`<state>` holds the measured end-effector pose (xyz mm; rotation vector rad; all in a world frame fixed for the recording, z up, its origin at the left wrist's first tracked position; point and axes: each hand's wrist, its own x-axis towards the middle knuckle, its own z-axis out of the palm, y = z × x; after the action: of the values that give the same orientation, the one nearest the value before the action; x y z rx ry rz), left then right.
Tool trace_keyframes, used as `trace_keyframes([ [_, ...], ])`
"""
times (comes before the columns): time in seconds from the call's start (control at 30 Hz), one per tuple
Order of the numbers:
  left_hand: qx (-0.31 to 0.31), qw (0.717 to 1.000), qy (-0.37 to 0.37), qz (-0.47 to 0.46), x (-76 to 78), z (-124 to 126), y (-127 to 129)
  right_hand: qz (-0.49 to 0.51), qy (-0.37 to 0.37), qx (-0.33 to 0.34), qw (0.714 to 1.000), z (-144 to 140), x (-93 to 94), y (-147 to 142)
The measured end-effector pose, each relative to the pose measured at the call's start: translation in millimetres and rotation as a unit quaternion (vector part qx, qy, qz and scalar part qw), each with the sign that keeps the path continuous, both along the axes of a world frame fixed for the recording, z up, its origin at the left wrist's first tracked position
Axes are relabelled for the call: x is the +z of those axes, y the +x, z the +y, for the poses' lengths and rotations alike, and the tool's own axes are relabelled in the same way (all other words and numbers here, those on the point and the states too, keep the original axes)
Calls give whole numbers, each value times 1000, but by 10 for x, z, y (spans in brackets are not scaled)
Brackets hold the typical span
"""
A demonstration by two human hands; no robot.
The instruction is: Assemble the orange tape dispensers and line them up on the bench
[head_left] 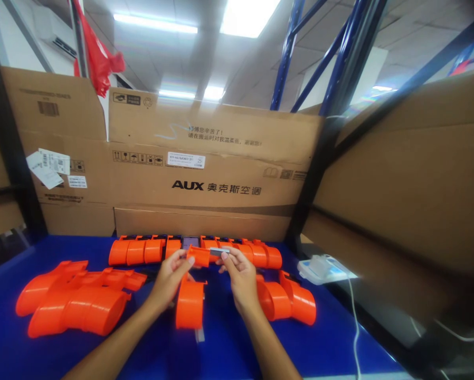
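Note:
My left hand (169, 281) is closed on an orange plastic part (199, 257), its fingers round the upper end. Just below hangs or stands an orange ring-shaped piece (190, 306); whether it joins the held part, I cannot tell. My right hand (242, 275) pinches a small thin grey strip (218, 252) between thumb and fingers. The strip's left end meets the right edge of the orange part. A pale narrow piece (199, 334) lies under the ring on the blue table surface (229, 348).
Several orange ring parts (74, 309) lie at left, a row of them (138, 252) stands along the back, and two more (302, 303) sit at right. A phone-like object (190, 242) is in the row. A clear plastic box (323, 269), white cable (353, 316) and cardboard wall (217, 206) border the table.

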<state>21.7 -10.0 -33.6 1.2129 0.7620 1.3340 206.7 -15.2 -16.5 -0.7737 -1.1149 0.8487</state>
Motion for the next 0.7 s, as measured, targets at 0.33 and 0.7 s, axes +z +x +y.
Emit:
trace_keyframes([
  [0.33,-3,1000,-7,-5,23,9,5,-26,2,3,1000,-25,15,-1],
  [0.7,1,999,31,34,104,-55,-12,-75,-3,-4,997,-64,15,-12],
])
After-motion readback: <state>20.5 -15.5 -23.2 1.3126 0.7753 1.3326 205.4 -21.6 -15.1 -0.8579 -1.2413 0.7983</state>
